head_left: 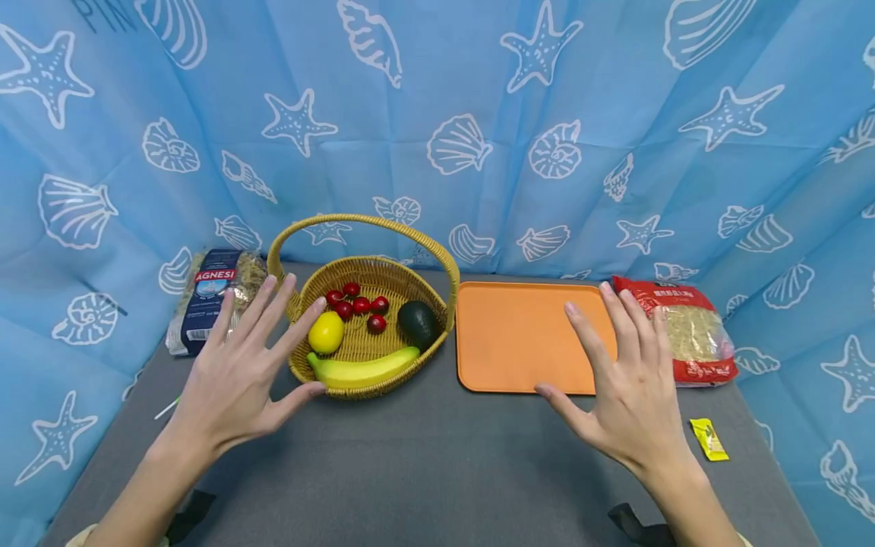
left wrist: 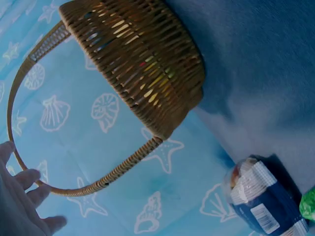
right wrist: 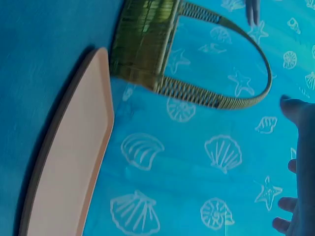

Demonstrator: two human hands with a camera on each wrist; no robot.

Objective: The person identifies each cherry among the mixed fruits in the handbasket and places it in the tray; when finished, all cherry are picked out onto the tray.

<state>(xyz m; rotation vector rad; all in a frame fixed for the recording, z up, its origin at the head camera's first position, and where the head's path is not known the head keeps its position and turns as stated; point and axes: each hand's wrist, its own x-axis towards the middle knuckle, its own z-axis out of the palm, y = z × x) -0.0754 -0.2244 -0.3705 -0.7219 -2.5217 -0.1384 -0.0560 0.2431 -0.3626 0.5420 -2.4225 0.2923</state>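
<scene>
A grey table is walled by blue shell-print cloth. Both hands are held flat with fingers spread, gripping nothing: left hand just beside the wicker basket, right hand over the orange tray edge. Pasta bags lie beyond the fingertips.

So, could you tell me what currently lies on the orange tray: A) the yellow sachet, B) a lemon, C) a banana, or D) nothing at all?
D: the orange tray shows only its bare surface, while the banana and lemon sit in the wicker basket and the yellow sachet lies on the grey table to the right of the right hand.
</scene>
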